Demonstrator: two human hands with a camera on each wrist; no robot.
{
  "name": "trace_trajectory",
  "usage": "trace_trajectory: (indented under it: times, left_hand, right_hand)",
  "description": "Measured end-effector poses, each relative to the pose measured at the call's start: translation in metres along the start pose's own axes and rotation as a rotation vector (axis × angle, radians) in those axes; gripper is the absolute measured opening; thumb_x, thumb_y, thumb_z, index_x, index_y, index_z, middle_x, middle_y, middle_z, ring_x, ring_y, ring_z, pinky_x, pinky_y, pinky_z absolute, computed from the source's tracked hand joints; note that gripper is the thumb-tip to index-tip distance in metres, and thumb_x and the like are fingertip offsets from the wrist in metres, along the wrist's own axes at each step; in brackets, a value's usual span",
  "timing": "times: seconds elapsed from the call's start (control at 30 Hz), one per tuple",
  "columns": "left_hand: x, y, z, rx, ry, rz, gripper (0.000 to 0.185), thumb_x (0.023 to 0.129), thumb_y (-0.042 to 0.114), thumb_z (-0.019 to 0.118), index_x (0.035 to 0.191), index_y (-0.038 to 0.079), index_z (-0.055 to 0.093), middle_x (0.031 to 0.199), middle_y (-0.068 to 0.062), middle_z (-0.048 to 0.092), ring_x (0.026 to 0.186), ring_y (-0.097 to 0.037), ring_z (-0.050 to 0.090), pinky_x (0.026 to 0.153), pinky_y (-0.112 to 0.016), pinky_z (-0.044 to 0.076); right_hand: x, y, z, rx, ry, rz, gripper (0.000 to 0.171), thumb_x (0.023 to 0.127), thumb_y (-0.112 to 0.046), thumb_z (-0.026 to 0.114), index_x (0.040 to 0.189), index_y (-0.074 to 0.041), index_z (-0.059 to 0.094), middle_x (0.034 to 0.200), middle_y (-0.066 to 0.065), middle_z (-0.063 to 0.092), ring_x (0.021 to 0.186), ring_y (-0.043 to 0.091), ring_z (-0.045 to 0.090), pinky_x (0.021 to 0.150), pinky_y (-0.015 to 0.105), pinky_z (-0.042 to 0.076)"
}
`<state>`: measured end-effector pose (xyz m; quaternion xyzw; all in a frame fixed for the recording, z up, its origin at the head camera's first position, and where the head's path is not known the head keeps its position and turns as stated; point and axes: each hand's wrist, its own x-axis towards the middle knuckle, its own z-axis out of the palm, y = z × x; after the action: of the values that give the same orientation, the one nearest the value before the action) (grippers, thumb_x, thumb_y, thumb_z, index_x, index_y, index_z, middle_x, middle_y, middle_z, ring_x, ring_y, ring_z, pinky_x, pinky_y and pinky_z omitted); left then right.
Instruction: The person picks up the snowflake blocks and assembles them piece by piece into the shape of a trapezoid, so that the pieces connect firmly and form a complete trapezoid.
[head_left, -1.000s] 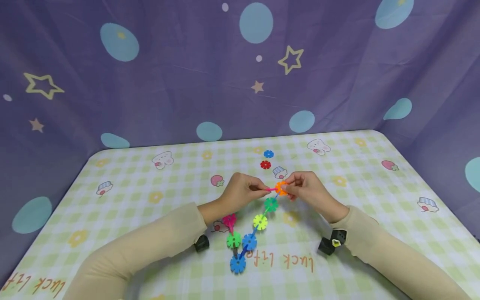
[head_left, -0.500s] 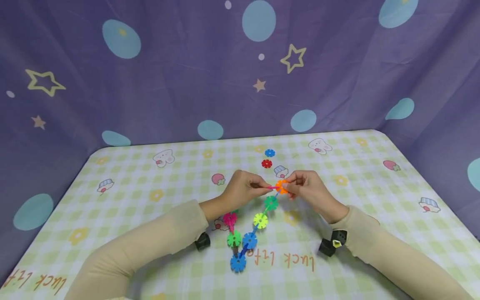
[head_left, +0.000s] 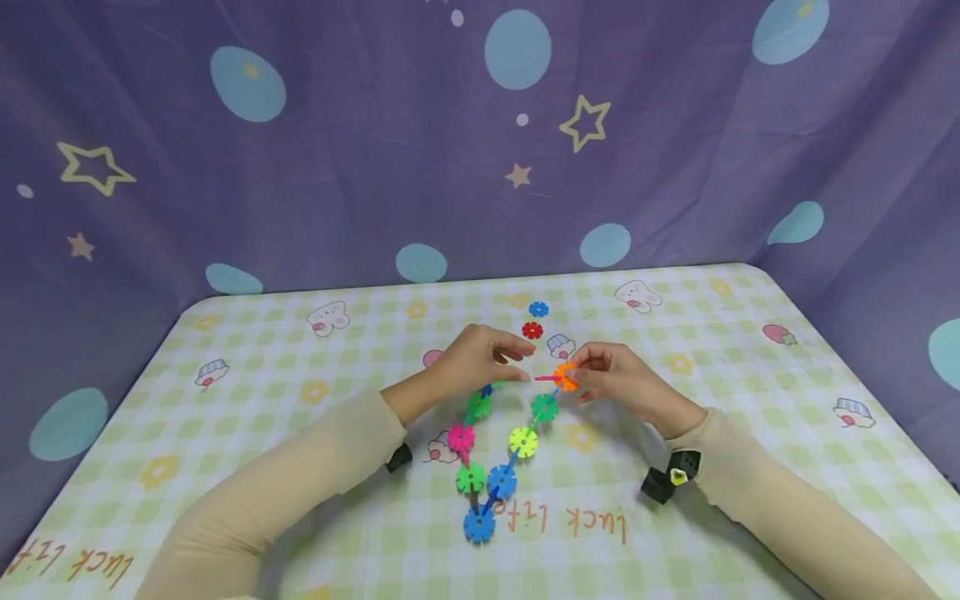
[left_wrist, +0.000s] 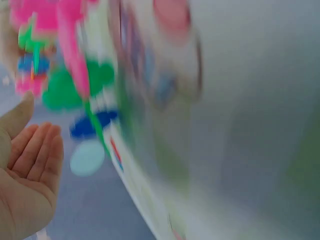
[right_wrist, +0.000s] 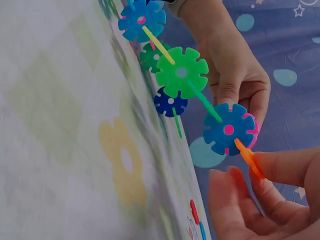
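Note:
My right hand (head_left: 618, 383) pinches an orange notched plastic disc (head_left: 564, 377) between thumb and fingers. A pink disc (head_left: 546, 378), seen edge-on, joins its left side. From there a V-shaped chain of interlocked snowflake discs runs toward me through a green disc (head_left: 544, 408) and a yellow disc (head_left: 522, 442) to a blue disc (head_left: 478, 524) at the bend. Its left branch goes back up through a pink disc (head_left: 461, 438) to a dark blue disc (head_left: 487, 389) by my left wrist. My left hand (head_left: 480, 362) holds nothing, its thumb and fingers parted just left of the pink disc.
Two loose discs, one red (head_left: 532, 331) and one blue (head_left: 538, 309), lie on the table beyond my hands. A checked cloth (head_left: 262, 442) with printed pictures covers the table. Behind its far edge hangs a purple curtain (head_left: 337, 167).
My left hand has let go of the edge-on pink disc and drawn slightly up and left, its fingers spreading. The right hand keeps its pinch on the orange disc, nearly still.

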<state>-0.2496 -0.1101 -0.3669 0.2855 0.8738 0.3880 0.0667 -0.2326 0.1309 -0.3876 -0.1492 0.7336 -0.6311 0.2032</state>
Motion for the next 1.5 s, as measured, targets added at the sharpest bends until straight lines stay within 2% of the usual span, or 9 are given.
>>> trace_trajectory:
  times: [0.13, 0.37, 0.43, 0.57, 0.67, 0.83, 0.93, 1.3, 1.5]
  left_hand:
    - [0.017, -0.016, -0.013, -0.048, 0.014, -0.046, 0.038, 0.078, 0.016, 0.077, 0.112, 0.002, 0.069, 0.109, -0.011, 0.069, 0.097, -0.020, 0.066, 0.079, -0.025, 0.053]
    - [0.048, -0.036, -0.015, -0.177, -0.061, -0.275, 0.034, 0.082, 0.013, 0.074, 0.115, 0.006, 0.068, 0.115, -0.004, 0.067, 0.106, -0.020, 0.061, 0.091, -0.030, 0.049]
    - [0.056, -0.040, -0.014, -0.199, -0.078, -0.291, 0.035, 0.082, 0.011, 0.074, 0.116, 0.005, 0.067, 0.117, -0.006, 0.066, 0.108, -0.021, 0.060, 0.092, -0.030, 0.049]
    - [0.070, -0.049, -0.013, -0.200, -0.101, -0.272, 0.035, 0.082, 0.003, 0.072, 0.116, 0.003, 0.067, 0.120, -0.009, 0.065, 0.109, -0.024, 0.060, 0.092, -0.030, 0.049]
    - [0.079, -0.054, -0.011, -0.160, -0.130, -0.241, 0.036, 0.081, -0.001, 0.071, 0.116, 0.002, 0.067, 0.120, -0.010, 0.065, 0.109, -0.024, 0.059, 0.091, -0.029, 0.049]
    - [0.090, -0.057, -0.008, -0.024, -0.202, -0.112, 0.038, 0.078, -0.001, 0.074, 0.116, 0.002, 0.067, 0.117, -0.009, 0.066, 0.107, -0.021, 0.060, 0.091, -0.027, 0.048]
    - [0.093, -0.056, -0.007, 0.046, -0.215, -0.061, 0.039, 0.077, 0.000, 0.075, 0.115, 0.002, 0.067, 0.115, -0.009, 0.067, 0.105, -0.020, 0.061, 0.089, -0.026, 0.049]
    - [0.093, -0.051, -0.005, 0.091, -0.186, -0.047, 0.033, 0.077, -0.001, 0.075, 0.109, 0.001, 0.070, 0.108, -0.010, 0.069, 0.099, -0.020, 0.063, 0.085, -0.024, 0.051]
    - [0.093, -0.053, -0.007, 0.134, -0.141, -0.085, 0.030, 0.076, 0.000, 0.076, 0.105, 0.004, 0.072, 0.098, -0.006, 0.072, 0.092, -0.016, 0.065, 0.081, -0.022, 0.051]
  right_hand:
    - [0.002, 0.003, -0.003, 0.022, -0.043, 0.020, 0.009, 0.090, -0.001, 0.055, 0.097, 0.004, 0.052, 0.079, 0.000, 0.060, 0.078, 0.016, 0.062, 0.074, 0.038, 0.056]
    - [0.005, 0.008, 0.000, 0.099, -0.083, 0.008, 0.008, 0.089, 0.001, 0.052, 0.097, 0.000, 0.049, 0.073, -0.002, 0.056, 0.078, 0.015, 0.062, 0.076, 0.040, 0.056]
    - [0.006, 0.009, 0.001, 0.110, -0.084, 0.004, 0.007, 0.090, 0.002, 0.052, 0.096, 0.000, 0.049, 0.075, -0.001, 0.057, 0.077, 0.016, 0.062, 0.075, 0.042, 0.056]
    - [0.006, 0.010, 0.004, 0.129, -0.083, 0.006, 0.006, 0.089, 0.001, 0.050, 0.096, 0.000, 0.049, 0.076, 0.000, 0.058, 0.074, 0.017, 0.062, 0.074, 0.040, 0.056]
    - [0.005, 0.010, 0.006, 0.139, -0.090, 0.009, 0.006, 0.090, -0.001, 0.050, 0.095, -0.001, 0.048, 0.077, 0.001, 0.061, 0.073, 0.018, 0.063, 0.072, 0.037, 0.056]
    - [0.004, 0.009, 0.006, 0.155, -0.098, 0.012, 0.006, 0.092, -0.003, 0.049, 0.096, -0.001, 0.047, 0.077, 0.004, 0.063, 0.080, 0.022, 0.067, 0.072, 0.036, 0.056]
    - [0.004, 0.008, 0.006, 0.162, -0.104, 0.009, 0.007, 0.092, -0.005, 0.049, 0.097, 0.000, 0.047, 0.080, 0.005, 0.062, 0.084, 0.023, 0.068, 0.073, 0.037, 0.056]
    - [0.005, 0.010, 0.009, 0.227, -0.093, 0.027, 0.008, 0.090, 0.002, 0.050, 0.098, -0.001, 0.047, 0.082, 0.001, 0.068, 0.075, 0.016, 0.067, 0.071, 0.030, 0.056]
    - [0.005, 0.012, 0.009, 0.210, -0.090, 0.002, 0.008, 0.088, -0.002, 0.054, 0.095, -0.001, 0.050, 0.081, 0.001, 0.070, 0.072, 0.015, 0.068, 0.070, 0.030, 0.057]
